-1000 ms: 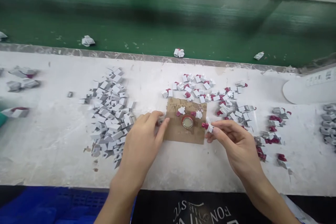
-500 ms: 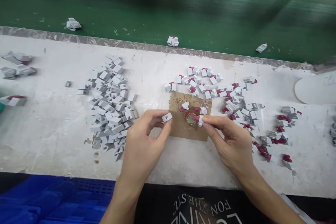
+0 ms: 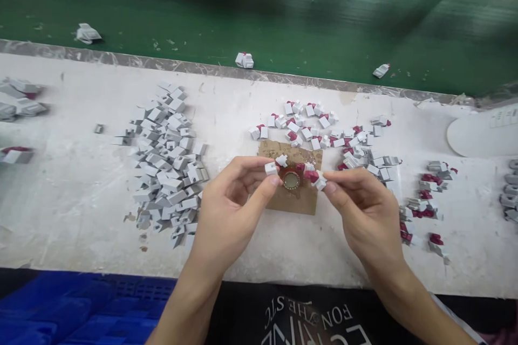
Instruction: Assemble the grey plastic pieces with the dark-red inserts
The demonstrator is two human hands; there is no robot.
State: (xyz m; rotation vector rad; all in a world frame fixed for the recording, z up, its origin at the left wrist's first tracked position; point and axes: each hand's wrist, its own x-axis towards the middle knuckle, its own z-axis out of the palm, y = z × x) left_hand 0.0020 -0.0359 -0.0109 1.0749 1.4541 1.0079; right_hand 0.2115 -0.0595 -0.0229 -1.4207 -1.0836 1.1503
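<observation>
Between thumb and fingertips, my left hand (image 3: 238, 199) pinches a small white plastic block (image 3: 271, 168). Opposite it, my right hand (image 3: 362, 207) grips a white-and-maroon plastic piece (image 3: 320, 180), its maroon end pointing left. The two held parts are apart, above a brown cardboard square (image 3: 291, 205). On the cardboard lies a round bottle cap (image 3: 291, 180) with a crimped rim. Just behind the cap sit a white part (image 3: 282, 160) and another maroon-and-white part (image 3: 300, 166), partly close to my right fingers.
A heap of white blocks (image 3: 170, 161) lies left of my left hand. Joined white-and-maroon pieces (image 3: 297, 124) spread behind the cardboard and to the right. A green conveyor belt (image 3: 182, 5) runs along the back, carrying several pieces. A white round container (image 3: 477, 132) stands far right; blue crates (image 3: 81, 307) are below left.
My left hand has moved right and slightly up with its white block. My right hand has turned its piece a little and shifted right. Pieces on the belt have moved left in view.
</observation>
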